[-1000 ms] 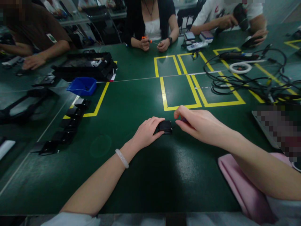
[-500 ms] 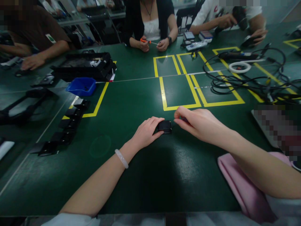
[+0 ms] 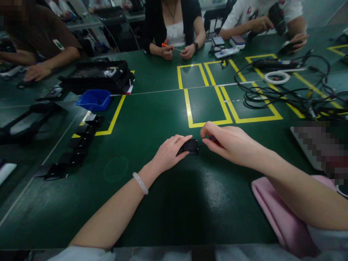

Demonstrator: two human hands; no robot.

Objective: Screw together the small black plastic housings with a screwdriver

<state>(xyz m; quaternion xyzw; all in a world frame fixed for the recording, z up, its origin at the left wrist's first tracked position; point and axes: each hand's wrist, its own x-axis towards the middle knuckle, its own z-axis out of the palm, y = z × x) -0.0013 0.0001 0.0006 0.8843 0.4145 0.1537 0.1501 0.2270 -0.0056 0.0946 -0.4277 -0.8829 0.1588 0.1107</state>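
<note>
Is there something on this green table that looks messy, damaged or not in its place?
The black cables at the right look odd: they lie in a loose tangle across the yellow tape outlines. I see no spill or clear damage; the left hand partly covers the small black part.

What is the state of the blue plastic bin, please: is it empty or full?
Neither: the blue plastic bin is partly filled. A few small dark pieces show inside.
</note>
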